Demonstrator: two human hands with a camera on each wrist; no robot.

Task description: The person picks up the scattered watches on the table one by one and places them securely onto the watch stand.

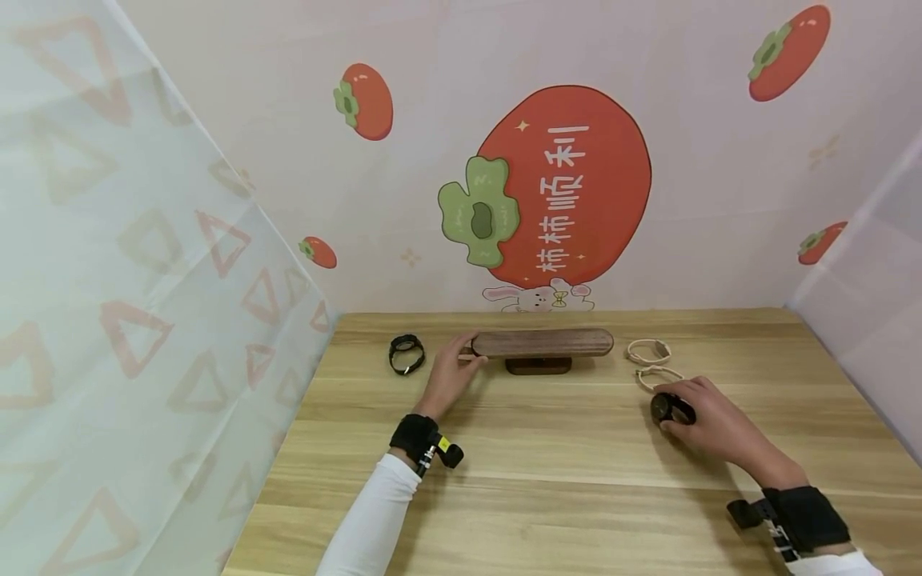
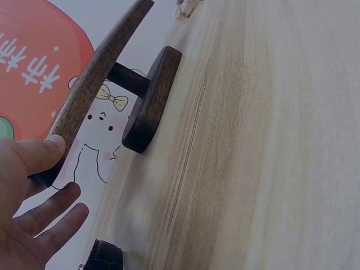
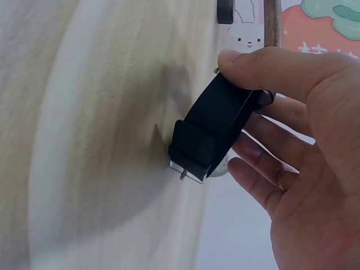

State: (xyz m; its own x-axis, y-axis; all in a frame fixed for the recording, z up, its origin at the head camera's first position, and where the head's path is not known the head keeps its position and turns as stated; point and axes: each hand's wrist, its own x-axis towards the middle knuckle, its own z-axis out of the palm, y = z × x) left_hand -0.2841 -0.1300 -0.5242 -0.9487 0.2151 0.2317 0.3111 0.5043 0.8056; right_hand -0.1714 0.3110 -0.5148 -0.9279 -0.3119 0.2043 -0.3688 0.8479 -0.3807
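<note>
A dark wooden watch stand (image 1: 543, 342), a long rounded bar on a small base, stands near the back of the table. My left hand (image 1: 446, 376) pinches the bar's left end, with the thumb on its face in the left wrist view. At the right, my right hand (image 1: 709, 420) holds a black watch (image 1: 663, 409) by its band between thumb and fingers. Its buckled strap (image 3: 216, 121) shows in the right wrist view, apparently lifted off the tabletop. Two light-banded watches (image 1: 650, 352) lie just beyond that hand. Another black watch (image 1: 406, 356) lies left of the stand.
The wood-grain table (image 1: 547, 496) meets a back wall (image 1: 418, 200) printed with persimmons and a rabbit. A patterned side wall (image 1: 158, 336) borders the table's left, and a pale one its right. Each wrist wears a black strap with a small camera.
</note>
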